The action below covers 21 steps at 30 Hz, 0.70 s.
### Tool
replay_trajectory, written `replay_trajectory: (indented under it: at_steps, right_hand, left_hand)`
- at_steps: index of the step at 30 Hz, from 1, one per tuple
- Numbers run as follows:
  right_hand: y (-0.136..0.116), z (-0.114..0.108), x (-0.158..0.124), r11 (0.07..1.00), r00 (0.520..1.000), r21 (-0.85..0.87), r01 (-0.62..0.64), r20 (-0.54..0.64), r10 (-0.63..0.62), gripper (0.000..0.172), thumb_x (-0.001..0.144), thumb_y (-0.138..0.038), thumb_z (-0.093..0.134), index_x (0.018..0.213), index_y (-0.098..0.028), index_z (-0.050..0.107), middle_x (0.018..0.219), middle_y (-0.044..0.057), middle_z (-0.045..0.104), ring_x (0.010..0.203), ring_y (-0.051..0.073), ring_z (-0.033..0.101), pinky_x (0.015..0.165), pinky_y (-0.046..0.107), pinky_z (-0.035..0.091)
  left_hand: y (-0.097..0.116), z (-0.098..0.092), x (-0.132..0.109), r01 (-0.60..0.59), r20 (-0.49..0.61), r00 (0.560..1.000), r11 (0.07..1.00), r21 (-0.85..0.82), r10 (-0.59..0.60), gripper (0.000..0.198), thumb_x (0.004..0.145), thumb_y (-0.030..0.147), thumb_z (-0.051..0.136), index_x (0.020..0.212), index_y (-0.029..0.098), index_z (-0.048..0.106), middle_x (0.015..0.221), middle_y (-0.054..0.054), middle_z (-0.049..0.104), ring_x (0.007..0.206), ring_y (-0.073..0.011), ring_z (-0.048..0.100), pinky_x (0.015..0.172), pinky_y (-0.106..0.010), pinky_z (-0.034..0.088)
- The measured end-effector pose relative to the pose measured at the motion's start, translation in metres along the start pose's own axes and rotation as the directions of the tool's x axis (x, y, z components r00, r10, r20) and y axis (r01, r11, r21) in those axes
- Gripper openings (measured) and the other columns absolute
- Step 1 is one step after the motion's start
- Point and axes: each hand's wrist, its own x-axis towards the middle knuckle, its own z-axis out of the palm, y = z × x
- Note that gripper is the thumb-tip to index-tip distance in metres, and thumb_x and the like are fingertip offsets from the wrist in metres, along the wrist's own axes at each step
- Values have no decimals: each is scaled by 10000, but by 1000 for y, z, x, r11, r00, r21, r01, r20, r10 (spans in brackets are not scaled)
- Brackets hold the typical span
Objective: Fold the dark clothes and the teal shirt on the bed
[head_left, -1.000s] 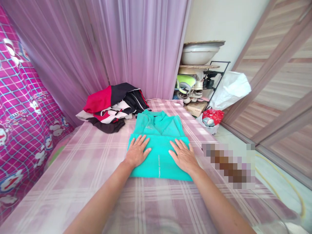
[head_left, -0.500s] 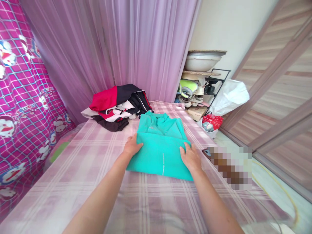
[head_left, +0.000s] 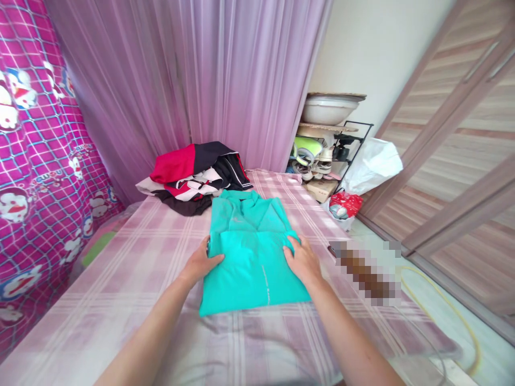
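A turquoise shirt [head_left: 249, 268] lies folded into a rough rectangle on the plaid sheet, collar at the far end, with a line of small pale print on its lower part. My left hand [head_left: 201, 260] holds its left edge, the thumb on top and the other fingers partly hidden at the side. On the opposite edge, my right hand [head_left: 303, 260] grips the cloth with bent fingers and thumb. Behind the shirt, to the left, a heap of red, black and white clothes [head_left: 193, 174] rests on the bed.
The bed's plaid sheet [head_left: 132, 279] spreads around the shirt. A pixelated patch [head_left: 366, 273] covers something at the right edge. Beyond stand a shoe rack [head_left: 322, 155] topped by a white basin [head_left: 330, 110], plastic bags [head_left: 372, 166] and a wooden wardrobe [head_left: 454, 161]. Purple curtains [head_left: 193, 80] hang behind.
The shirt has shifted left and nearer to me, with both hands moving along with it. Its far part now lies straighter below the collar. My view has shifted slightly.
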Motion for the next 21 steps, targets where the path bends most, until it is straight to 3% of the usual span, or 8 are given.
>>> replay_trajectory:
  at_steps: [4, 9, 11, 13, 16, 19, 21]
  right_hand:
    - [-2, -2, 2, 999, 998, -45, -21, 52, 23, 496, 966, -395, 369, 1380, -212, 572, 1451, 163, 488, 1285, 287, 512, 1001, 410, 450]
    - [-4, -15, 5, 996, 996, -92, -15, 85, 23, 497, 978, -418, 356, 1353, -198, 596, 1524, 185, 401, 1384, 338, 390, 1037, 531, 385]
    - [-10, -23, 6, 996, 998, -77, 51, 38, -49, 505, 987, -420, 342, 1374, -193, 574, 1554, 168, 368, 1425, 327, 328, 1095, 558, 308]
    - [-22, -28, 7, 984, 984, -32, 176, -1, -176, 517, 998, -424, 319, 1424, -210, 520, 1587, 129, 326, 1459, 301, 268, 1144, 566, 225]
    - [-39, -26, 8, 915, 910, 59, 398, 102, -402, 523, 1013, -447, 279, 1475, -268, 448, 1595, 72, 323, 1475, 262, 244, 1174, 575, 147]
    - [-41, -14, 10, 867, 831, 110, 487, 249, -498, 531, 1018, -476, 255, 1489, -296, 421, 1586, 53, 339, 1478, 245, 245, 1182, 576, 118]
    - [-33, -6, 15, 870, 827, 105, 483, 274, -492, 536, 1016, -487, 259, 1496, -300, 409, 1598, 44, 311, 1485, 239, 225, 1189, 560, 124]
  left_hand:
    - [2, 0, 0, 42, -44, 998, 998, 49, -40, 962, 743, 438, 721, 1530, 174, 237, 1438, -182, 535, 1333, -298, 505, 1075, -409, 412]
    - [23, -5, 1, 51, -90, 995, 978, 201, -34, 841, 808, 442, 651, 1507, 152, 285, 1457, -207, 499, 1328, -328, 502, 1074, -444, 411]
    - [34, -2, -7, -17, -184, 980, 945, 326, 81, 759, 859, 434, 583, 1502, 142, 304, 1514, -220, 413, 1361, -360, 451, 1094, -482, 382]
    - [47, 8, -17, -149, -204, 942, 876, 458, 267, 659, 905, 427, 509, 1488, 161, 355, 1567, -192, 342, 1415, -374, 363, 1141, -522, 307]
    - [65, 33, -25, -348, -14, 899, 734, 582, 438, 524, 948, 450, 432, 1432, 254, 473, 1577, -87, 370, 1473, -343, 252, 1202, -568, 130]
    - [68, 54, -20, -381, 139, 912, 669, 638, 386, 525, 960, 498, 400, 1444, 307, 467, 1590, -51, 350, 1491, -319, 214, 1200, -604, 57]
    - [63, 60, -15, -366, 170, 923, 654, 663, 344, 560, 962, 525, 384, 1479, 314, 416, 1607, -51, 308, 1496, -312, 201, 1194, -612, 83]
